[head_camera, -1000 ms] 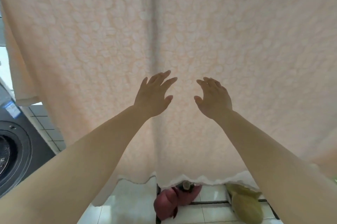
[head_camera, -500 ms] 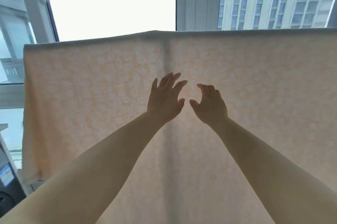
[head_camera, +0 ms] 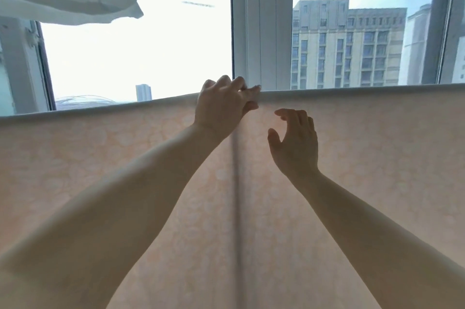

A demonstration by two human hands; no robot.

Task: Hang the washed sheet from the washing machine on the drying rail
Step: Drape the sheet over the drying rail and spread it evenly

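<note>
Left hand (head_camera: 224, 104) has risen from mid-sheet to the sheet's (head_camera: 100, 170) top fold, now pinching it where it drapes over the rail. Right hand (head_camera: 295, 142) hovers just below that fold, loosely spread, holding nothing. Sheet already hung; likely straightening now.

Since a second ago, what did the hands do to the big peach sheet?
The left hand rose to the top edge of the thin, patterned peach sheet and now pinches it there. The right hand rose slightly, still open and holding nothing. The sheet stayed draped over the rail, which it hides.
</note>
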